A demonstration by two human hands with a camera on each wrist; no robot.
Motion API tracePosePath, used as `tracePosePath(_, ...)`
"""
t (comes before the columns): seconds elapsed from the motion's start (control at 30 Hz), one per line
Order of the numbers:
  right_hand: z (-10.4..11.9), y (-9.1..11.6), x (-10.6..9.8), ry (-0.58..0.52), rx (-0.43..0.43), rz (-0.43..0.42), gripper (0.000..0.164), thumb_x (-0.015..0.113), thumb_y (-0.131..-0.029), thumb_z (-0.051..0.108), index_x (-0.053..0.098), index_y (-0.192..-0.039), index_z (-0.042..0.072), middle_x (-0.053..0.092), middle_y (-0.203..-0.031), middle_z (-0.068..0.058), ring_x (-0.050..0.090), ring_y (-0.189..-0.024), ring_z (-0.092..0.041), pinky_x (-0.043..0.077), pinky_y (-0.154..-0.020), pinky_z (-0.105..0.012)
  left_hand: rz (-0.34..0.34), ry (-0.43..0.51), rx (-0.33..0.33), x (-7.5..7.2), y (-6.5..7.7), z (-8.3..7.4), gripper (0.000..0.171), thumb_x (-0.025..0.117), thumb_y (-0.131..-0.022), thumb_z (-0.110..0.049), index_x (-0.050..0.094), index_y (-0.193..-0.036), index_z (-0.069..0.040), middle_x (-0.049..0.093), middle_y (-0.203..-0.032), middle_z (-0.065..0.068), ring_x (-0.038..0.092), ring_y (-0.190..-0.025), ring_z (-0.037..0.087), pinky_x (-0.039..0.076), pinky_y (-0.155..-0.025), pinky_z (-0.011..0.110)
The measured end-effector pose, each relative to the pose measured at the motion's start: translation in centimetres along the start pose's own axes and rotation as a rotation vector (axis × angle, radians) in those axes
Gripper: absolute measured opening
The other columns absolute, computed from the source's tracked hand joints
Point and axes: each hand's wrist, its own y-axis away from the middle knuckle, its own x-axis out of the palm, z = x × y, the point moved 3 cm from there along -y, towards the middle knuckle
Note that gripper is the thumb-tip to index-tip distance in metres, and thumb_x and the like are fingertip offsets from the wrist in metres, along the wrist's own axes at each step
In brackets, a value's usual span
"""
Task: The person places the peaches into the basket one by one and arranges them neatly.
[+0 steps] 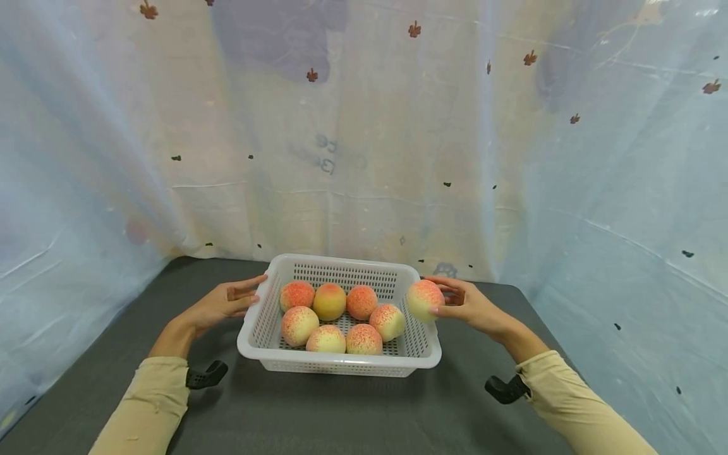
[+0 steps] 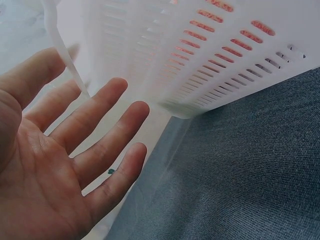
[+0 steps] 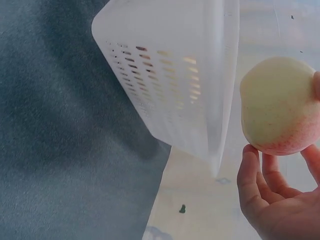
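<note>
A white slotted plastic basket stands on the dark table with several peaches inside, most of them pale yellow and red. My right hand holds one more peach over the basket's right rim, pinched between thumb and fingers. In the right wrist view this peach shows its pale side, beside and apart from the basket wall. At the basket's left end is my left hand, fingers extended and spread. Its fingertips touch the rim, and the palm faces the slotted side.
The dark table extends around the basket. Behind it and on both sides hangs a translucent plastic sheet with small leaf marks. Black straps sit at the left cuff and the right cuff.
</note>
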Motion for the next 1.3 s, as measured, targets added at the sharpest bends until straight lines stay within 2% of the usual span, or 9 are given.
tracePosePath(0.27,0.5,-1.1,0.9,0.009,-0.004,0.017,0.071,0.071,-0.096,0.021,0.037,-0.157,0.012,0.053,-0.146,-0.019,0.059,-0.127,-0.034,0.054,-0.099,-0.042,0.005,0.008,0.003,-0.1,-0.1,0.1,0.068,0.059,-0.104,-0.031,0.026,-0.162,-0.016,0.042,-0.157,0.021,0.057,-0.133,0.025,0.051,-0.103,0.056)
tracePosePath(0.47,0.9,-2.1,1.6,0.005,0.006,0.031,0.073,0.072,-0.095,0.021,0.036,-0.157,0.009,0.051,-0.149,-0.022,0.057,-0.13,-0.037,0.054,-0.101,-0.046,0.006,0.01,0.003,-0.1,-0.1,0.1,0.068,0.059,-0.104,-0.031,0.026,-0.162,-0.016,0.041,-0.158,0.021,0.055,-0.135,0.031,0.052,-0.103,0.055)
tracePosePath(0.7,1.3,-3.2,2.5,0.005,-0.006,0.059,0.071,0.071,-0.095,0.019,0.037,-0.157,0.008,0.057,-0.143,-0.019,0.062,-0.124,-0.032,0.056,-0.098,-0.042,0.007,0.011,-0.005,-0.1,-0.1,0.0,0.069,0.059,-0.104,-0.031,0.026,-0.162,-0.017,0.042,-0.158,0.02,0.055,-0.135,0.03,0.051,-0.104,0.056)
tracePosePath(0.87,1.8,-3.8,2.9,0.043,-0.016,0.066,0.07,0.072,-0.095,0.02,0.04,-0.156,0.008,0.052,-0.148,-0.021,0.062,-0.123,-0.033,0.055,-0.098,-0.044,0.004,0.001,-0.005,0.0,-0.1,-0.2,0.069,0.058,-0.104,-0.033,0.025,-0.162,-0.017,0.041,-0.158,0.02,0.049,-0.139,0.04,0.05,-0.104,0.057)
tracePosePath(1.13,2.4,-4.9,4.2,0.056,-0.031,0.088,0.067,0.071,-0.095,0.017,0.041,-0.154,0.006,0.049,-0.151,-0.021,0.061,-0.123,-0.037,0.055,-0.097,-0.046,0.007,0.014,-0.006,0.0,-0.1,-0.1,0.069,0.059,-0.104,-0.031,0.026,-0.162,-0.016,0.041,-0.158,0.021,0.054,-0.136,0.034,0.05,-0.105,0.057)
tracePosePath(1.3,2.8,-5.8,5.3,0.1,-0.042,0.105,0.066,0.07,-0.096,0.017,0.041,-0.154,0.005,0.051,-0.148,-0.023,0.063,-0.12,-0.037,0.056,-0.096,-0.045,0.001,0.005,-0.011,0.0,0.0,-0.1,0.069,0.059,-0.103,-0.033,0.026,-0.162,-0.016,0.042,-0.158,0.021,0.052,-0.137,0.037,0.051,-0.104,0.056)
